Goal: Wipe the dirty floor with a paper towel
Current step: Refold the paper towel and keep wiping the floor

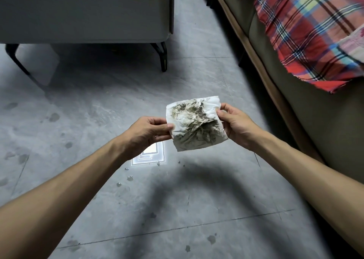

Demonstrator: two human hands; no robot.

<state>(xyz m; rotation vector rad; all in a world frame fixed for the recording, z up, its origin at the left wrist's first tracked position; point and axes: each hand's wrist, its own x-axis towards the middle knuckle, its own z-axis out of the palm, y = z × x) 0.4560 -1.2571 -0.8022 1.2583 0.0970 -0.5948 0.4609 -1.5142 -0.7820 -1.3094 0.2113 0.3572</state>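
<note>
A white paper towel [194, 123], crumpled and smeared with dark grey-green dirt, is held up in the air above the grey tiled floor [102, 105]. My left hand [148, 133] pinches its left edge between thumb and fingers. My right hand [234, 121] pinches its right edge. The soiled side faces me. The floor below shows small dark spots and a few wet droplets [130, 178], plus faint swirled smear marks.
A grey sofa or cabinet on thin black legs [163, 59] stands at the back left. Along the right runs an olive-brown couch [307, 120] with a red plaid cloth [307, 34] draped over it. A bright light reflection [151, 156] lies on the floor below the hands.
</note>
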